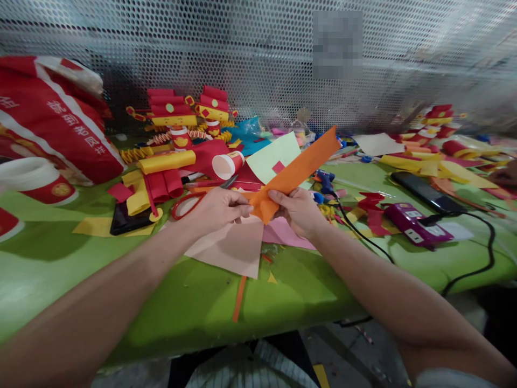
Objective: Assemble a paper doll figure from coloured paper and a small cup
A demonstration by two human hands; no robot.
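Paper (309,161), orange, slants over the middle of the tabletop (186,312), back from the near edge. The right hand (299,211) has its grip around the lower part, while the left hand (218,210) pinches narrowly at its side; uneven pulling could tear it.

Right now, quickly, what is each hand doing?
Left hand: fingers bent together at the lower end of the orange paper; whether they grip it cannot be told.
Right hand: closed, holding the orange paper.

red bag (60,121) | white Chinese characters | too blurred to read
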